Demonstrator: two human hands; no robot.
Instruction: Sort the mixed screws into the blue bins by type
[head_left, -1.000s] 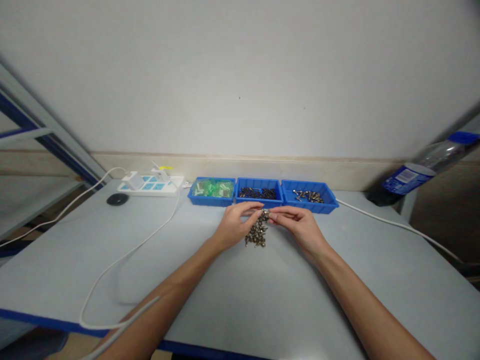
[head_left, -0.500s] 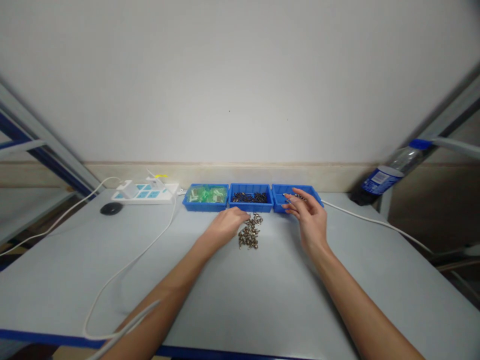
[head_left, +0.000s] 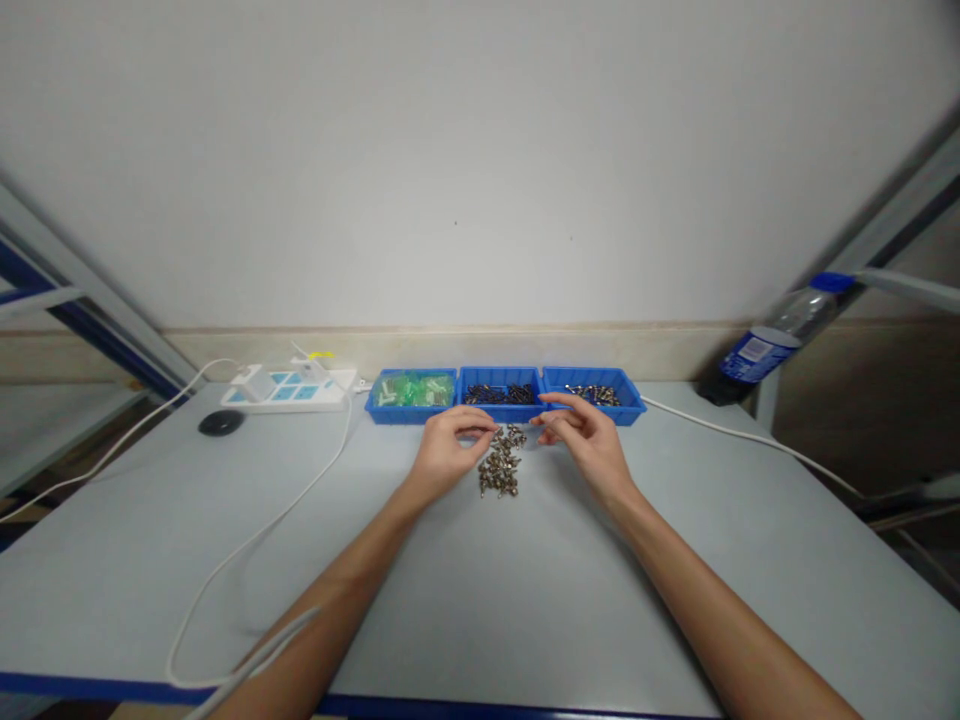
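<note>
Right hand (head_left: pixel 589 452) back from bin (head_left: pixel 619 412); screw pile (head_left: pixel 501 470) between it and left hand (head_left: pixel 446 455)

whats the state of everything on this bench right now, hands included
left hand, fingers curled at the pile's left edge; any held part too small to tell
right hand, fingers bent beside the pile's top; grip unclear
pile of metal parts, loose heap on the table
left bin, holds green pieces
middle bin, holds dark pieces
right bin, holds silvery pieces
power strip, plugs inserted
bottle, capped
</note>
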